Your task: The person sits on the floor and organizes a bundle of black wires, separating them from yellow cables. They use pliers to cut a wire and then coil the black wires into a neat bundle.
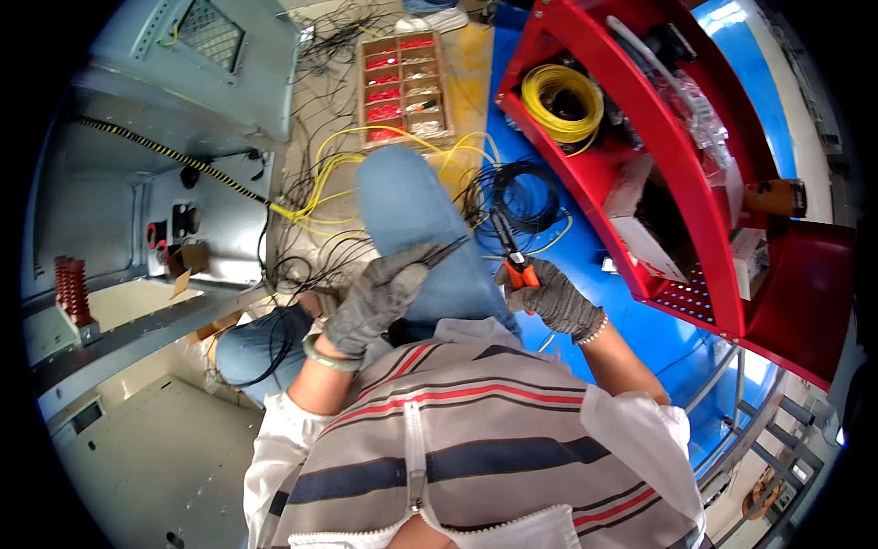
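Note:
Both my hands wear grey knit gloves. My left hand (384,297) is closed round thin black wires (446,251), whose ends poke out over my raised knee. In my right hand (560,300) is a pair of pliers (519,267) with orange handles and a dark head pointing away from me; the exact kind of jaw is too small to tell. The pliers and the wire ends are apart. A coil of black cable (528,197) lies just beyond the pliers on a blue mat. Loose yellow wires (327,174) run across the floor beyond my left hand.
On the left stands an open grey metal cabinet (206,110) with a striped cable sleeve (183,156) crossing it. A divided wooden box (404,137) of small red and metal parts sits ahead. A red shelf cart (640,128) at right carries a yellow wire coil (585,110).

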A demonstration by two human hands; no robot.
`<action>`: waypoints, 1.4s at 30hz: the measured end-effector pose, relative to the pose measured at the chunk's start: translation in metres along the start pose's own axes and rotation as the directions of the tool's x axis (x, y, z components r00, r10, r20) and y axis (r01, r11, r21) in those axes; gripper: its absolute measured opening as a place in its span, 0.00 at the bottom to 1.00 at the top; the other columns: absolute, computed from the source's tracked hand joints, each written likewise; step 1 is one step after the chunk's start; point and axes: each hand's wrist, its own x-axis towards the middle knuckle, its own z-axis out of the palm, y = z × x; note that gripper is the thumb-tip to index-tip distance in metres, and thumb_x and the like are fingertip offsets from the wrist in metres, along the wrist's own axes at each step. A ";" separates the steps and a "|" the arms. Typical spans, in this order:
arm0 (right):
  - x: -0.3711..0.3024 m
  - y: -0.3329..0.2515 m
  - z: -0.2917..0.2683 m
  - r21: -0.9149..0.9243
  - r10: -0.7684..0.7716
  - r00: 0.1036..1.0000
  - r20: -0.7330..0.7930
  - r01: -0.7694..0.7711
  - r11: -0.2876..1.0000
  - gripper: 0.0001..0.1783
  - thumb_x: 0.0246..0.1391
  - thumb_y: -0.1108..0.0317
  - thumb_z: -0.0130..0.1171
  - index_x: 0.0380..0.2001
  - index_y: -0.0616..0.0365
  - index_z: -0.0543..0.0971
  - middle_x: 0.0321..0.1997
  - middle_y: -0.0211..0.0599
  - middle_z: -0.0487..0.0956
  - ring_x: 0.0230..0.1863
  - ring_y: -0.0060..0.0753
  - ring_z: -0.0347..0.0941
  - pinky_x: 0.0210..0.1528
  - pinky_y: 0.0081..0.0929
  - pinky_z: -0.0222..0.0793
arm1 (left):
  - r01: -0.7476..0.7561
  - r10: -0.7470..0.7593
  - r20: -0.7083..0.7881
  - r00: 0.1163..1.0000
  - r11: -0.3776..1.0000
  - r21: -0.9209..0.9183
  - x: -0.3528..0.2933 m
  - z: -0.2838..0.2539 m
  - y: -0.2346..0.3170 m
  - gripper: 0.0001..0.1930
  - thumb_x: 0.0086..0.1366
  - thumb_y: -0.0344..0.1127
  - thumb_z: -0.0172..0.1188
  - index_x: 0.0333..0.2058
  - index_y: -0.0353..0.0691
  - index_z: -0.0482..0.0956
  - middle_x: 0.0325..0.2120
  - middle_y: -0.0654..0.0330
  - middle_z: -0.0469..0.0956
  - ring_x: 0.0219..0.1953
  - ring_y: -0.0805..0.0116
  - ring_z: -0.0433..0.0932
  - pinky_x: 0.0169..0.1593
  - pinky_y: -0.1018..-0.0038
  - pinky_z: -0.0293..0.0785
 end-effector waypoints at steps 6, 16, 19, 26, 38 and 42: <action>-0.039 -0.094 -0.052 -0.778 -0.667 0.659 -0.347 0.194 0.597 0.27 0.38 0.69 0.61 0.45 0.63 0.68 0.38 0.42 0.72 0.40 0.36 0.70 0.44 0.30 0.65 | 0.259 -0.255 0.049 0.966 0.953 -0.156 -0.001 -0.005 0.007 0.14 0.58 0.25 0.48 0.44 0.34 0.69 0.37 0.54 0.74 0.36 0.66 0.74 0.42 0.76 0.70; -0.032 -0.149 -0.195 -0.637 -0.709 0.284 -0.645 -0.713 0.293 0.34 0.41 0.45 0.57 0.46 0.59 0.70 0.43 0.52 0.73 0.45 0.51 0.69 0.47 0.40 0.63 | 0.068 -0.063 0.091 0.994 0.996 -0.049 -0.006 -0.014 0.013 0.18 0.54 0.21 0.52 0.44 0.40 0.67 0.37 0.53 0.74 0.32 0.64 0.75 0.34 0.78 0.71; -0.016 -0.155 -0.130 -0.901 -0.893 0.311 -0.324 -0.390 0.191 0.26 0.46 0.56 0.58 0.46 0.61 0.70 0.45 0.48 0.72 0.48 0.46 0.68 0.49 0.34 0.63 | 0.101 -0.094 0.049 0.994 0.980 -0.169 -0.004 -0.019 0.014 0.16 0.56 0.26 0.51 0.45 0.39 0.67 0.35 0.55 0.75 0.27 0.69 0.74 0.30 0.81 0.70; 0.034 -0.054 0.063 -0.761 -0.468 0.799 0.377 0.555 0.336 0.20 0.52 0.58 0.49 0.45 0.59 0.69 0.29 0.35 0.74 0.31 0.28 0.71 0.36 0.23 0.68 | -0.509 0.617 -0.060 0.785 0.696 0.507 0.015 -0.010 0.047 0.11 0.59 0.34 0.49 0.39 0.35 0.71 0.34 0.50 0.73 0.37 0.54 0.72 0.39 0.64 0.69; 0.079 -0.076 0.101 -0.746 -0.597 0.798 -0.083 0.348 0.568 0.23 0.54 0.50 0.44 0.33 0.62 0.72 0.21 0.33 0.71 0.25 0.28 0.69 0.33 0.26 0.66 | -0.382 0.501 -0.173 0.848 0.804 0.455 0.007 -0.008 0.073 0.23 0.52 0.40 0.54 0.48 0.41 0.68 0.44 0.52 0.69 0.49 0.55 0.66 0.50 0.64 0.65; 0.096 -0.097 0.098 -0.463 -0.584 0.747 -0.317 0.416 0.783 0.26 0.55 0.47 0.43 0.29 0.64 0.73 0.18 0.33 0.69 0.22 0.28 0.67 0.31 0.27 0.65 | -0.172 0.541 -0.390 0.745 0.721 0.671 -0.026 -0.060 0.026 0.27 0.52 0.41 0.57 0.51 0.38 0.65 0.46 0.47 0.67 0.49 0.49 0.66 0.52 0.62 0.63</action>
